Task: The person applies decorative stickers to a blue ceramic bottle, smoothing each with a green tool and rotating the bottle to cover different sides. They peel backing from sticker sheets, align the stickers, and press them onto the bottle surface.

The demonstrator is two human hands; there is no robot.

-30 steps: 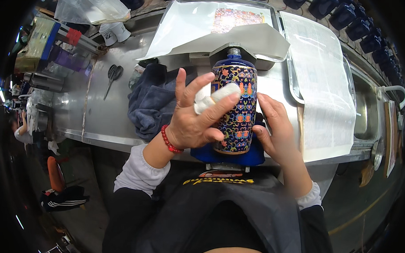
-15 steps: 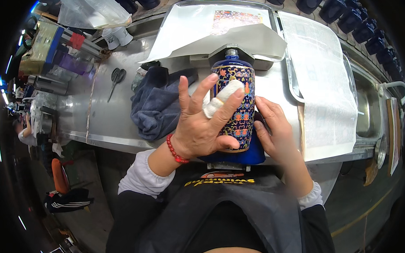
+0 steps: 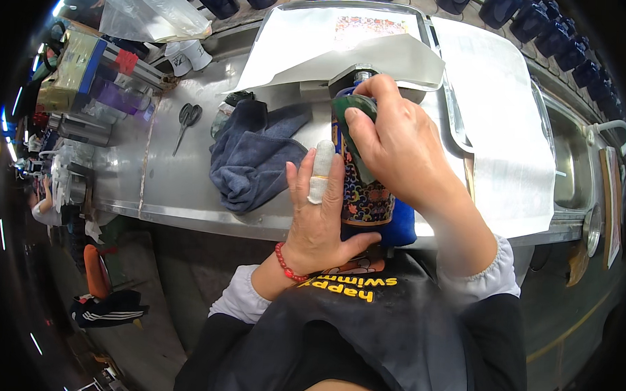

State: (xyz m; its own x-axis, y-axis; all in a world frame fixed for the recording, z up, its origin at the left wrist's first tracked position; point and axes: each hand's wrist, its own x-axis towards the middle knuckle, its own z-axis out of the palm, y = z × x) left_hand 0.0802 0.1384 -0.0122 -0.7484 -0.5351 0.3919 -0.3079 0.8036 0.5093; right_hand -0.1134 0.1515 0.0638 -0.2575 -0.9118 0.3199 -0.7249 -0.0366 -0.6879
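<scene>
We see the patterned bottle (image 3: 369,206) lying on the worktop (image 3: 175,180), neck away from the wearer, between a dark holder (image 3: 339,84) and a blue pad (image 3: 404,227), probably to keep it from rolling. The left hand (image 3: 317,227), fingers extended and thumb spread, lies along its left side, presumably steadying it; the right hand (image 3: 406,143) pinches a flat dark-green tool (image 3: 345,112) over its upper part.

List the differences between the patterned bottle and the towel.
The bottle carries a multicoloured pattern on dark blue; the towel is plain grey-blue. The bottle is rounded and regular in shape, its neck pointing away from the person, while the towel lies crumpled. A flat green tool hides part of the bottle, whereas the towel is mostly in view. Both have blue in their colouring.
</scene>
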